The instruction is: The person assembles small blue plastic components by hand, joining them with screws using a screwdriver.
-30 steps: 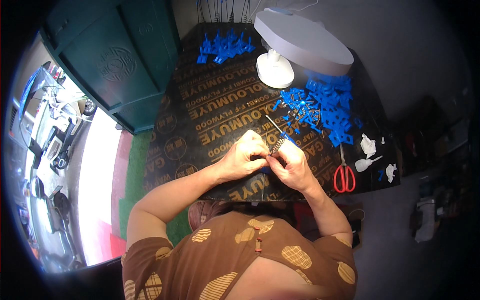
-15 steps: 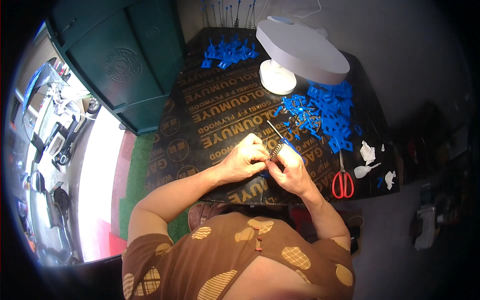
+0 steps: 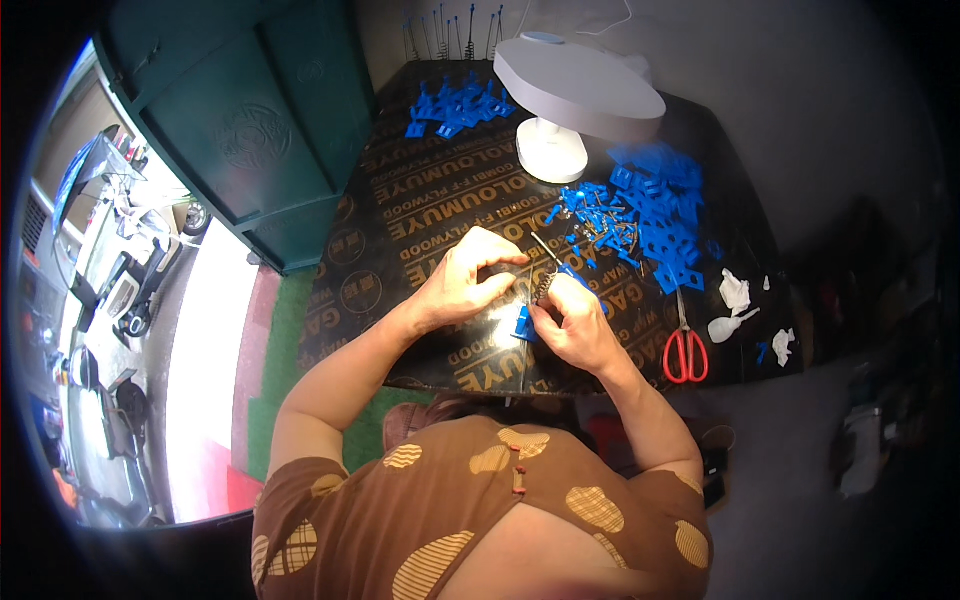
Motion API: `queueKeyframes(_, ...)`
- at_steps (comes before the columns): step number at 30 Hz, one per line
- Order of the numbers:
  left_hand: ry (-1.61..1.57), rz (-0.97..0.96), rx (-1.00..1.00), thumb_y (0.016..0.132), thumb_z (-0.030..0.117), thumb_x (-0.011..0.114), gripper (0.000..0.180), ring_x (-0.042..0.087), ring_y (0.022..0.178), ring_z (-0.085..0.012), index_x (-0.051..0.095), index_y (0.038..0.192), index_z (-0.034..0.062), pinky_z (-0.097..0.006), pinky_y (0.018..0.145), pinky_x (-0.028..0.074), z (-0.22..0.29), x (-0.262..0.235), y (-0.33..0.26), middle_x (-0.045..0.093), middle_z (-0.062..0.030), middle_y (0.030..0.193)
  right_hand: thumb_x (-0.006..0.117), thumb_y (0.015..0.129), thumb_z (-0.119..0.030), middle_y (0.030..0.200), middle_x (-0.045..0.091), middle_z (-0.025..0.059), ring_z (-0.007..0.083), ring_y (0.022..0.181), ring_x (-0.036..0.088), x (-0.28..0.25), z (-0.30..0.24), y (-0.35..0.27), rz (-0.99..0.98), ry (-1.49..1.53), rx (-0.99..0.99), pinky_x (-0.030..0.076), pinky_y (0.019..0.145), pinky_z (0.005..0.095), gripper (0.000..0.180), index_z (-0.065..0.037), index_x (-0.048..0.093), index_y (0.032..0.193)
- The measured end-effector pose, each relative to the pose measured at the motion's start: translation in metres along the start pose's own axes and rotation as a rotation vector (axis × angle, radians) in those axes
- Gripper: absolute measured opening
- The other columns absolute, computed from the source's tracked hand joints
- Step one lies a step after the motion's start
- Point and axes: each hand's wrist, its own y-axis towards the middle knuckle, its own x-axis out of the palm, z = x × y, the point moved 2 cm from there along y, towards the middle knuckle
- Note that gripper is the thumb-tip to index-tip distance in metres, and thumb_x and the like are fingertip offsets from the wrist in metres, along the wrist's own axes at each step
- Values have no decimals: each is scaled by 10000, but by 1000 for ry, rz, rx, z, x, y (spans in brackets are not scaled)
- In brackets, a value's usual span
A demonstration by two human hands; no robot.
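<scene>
Black plywood tabletop point(image 3: 420, 230) with tan lettering carries everything, and the white desk lamp point(image 3: 560, 110) with its broad oval shade serves as the landmark. Nearer the person than the lamp's round base, the two hands meet over the board's near edge. The left hand point(image 3: 462, 285) is curled, thumb and forefinger pinched toward a small coiled metal spring point(image 3: 543, 285) — whether they actually grip it cannot be told. The right hand point(image 3: 572, 325) is closed round the other side of the spring, its fingertips bunched, and a small blue plastic piece point(image 3: 523, 322) shows just beside its thumb, touching the hand. A thin metal rod point(image 3: 546, 248) slants from the hands toward the lamp. Right of the lamp lies a heap of blue plastic clips point(image 3: 655, 210); behind and left of it, a second blue pile point(image 3: 455, 105). Red-handled scissors point(image 3: 684, 345) rest well to the right of the hands — beside crumpled white scraps point(image 3: 735, 295).
</scene>
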Motion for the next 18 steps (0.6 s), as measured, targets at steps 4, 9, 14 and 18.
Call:
queueKeyframes(4, 162, 40, 87, 752, -44, 600, 264, 592, 960, -251, 665, 1002, 8, -343, 880, 476, 27, 0, 0, 648, -115, 999, 637, 755, -28, 713, 519, 143, 328, 666, 529, 0, 0, -2, 23, 16, -1, 429, 610, 399, 137, -8, 510, 708)
queueKeyframes(9, 200, 256, 283, 716, -114, 558, 269, 609, 866, -274, 644, 951, -17, -360, 808, 486, 89, 4, -14, 640, -146, 954, 638, 759, -34, 701, 516, 140, 333, 667, 527, -1, 0, -2, 13, 1, -18, 426, 610, 405, 159, -11, 495, 694)
queueKeyframes(14, 72, 373, 695, 744, 115, 620, 75, 573, 638, -224, 642, 719, 48, -451, 735, 470, 173, -18, -39, 643, -95, 770, 645, 762, -49, 694, 516, 138, 334, 671, 528, 0, 2, -2, 5, 10, -40, 424, 612, 409, 172, -15, 490, 695)
queueKeyframes(18, -41, 583, 1165, 857, 297, 579, 295, 482, 623, -114, 558, 612, 135, -335, 841, 381, 195, -40, -74, 457, -1, 605, 653, 759, -63, 698, 522, 137, 333, 690, 541, -4, 8, -4, 20, -8, -24, 432, 625, 412, 173, -13, 495, 708)
